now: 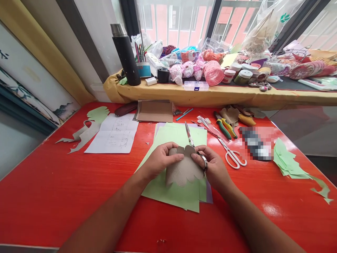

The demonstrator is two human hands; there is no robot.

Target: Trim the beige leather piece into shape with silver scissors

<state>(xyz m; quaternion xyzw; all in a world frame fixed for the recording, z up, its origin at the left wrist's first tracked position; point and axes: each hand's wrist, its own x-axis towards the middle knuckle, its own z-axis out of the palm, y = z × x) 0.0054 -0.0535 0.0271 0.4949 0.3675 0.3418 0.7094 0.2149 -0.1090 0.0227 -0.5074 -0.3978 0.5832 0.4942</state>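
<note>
Both hands meet over a stack of light green paper sheets [173, 189] on the red table [65, 196]. My left hand [158, 161] pinches the left side of a grey-beige cut-out with scalloped edges [184, 170]. My right hand [213, 167] holds the cut-out's right side and also grips a pair of small silver scissors [190, 137], whose blades point up and away above the cut-out.
White-handled scissors [233, 154] lie to the right, beside green-yellow pliers [225, 127]. Green paper scraps [288, 163] sit at the far right. A white sheet with drawings [114, 133], grey offcuts [81, 135] and a cardboard piece [155, 110] lie left. A black flask [125, 54] and craft supplies crowd the window shelf.
</note>
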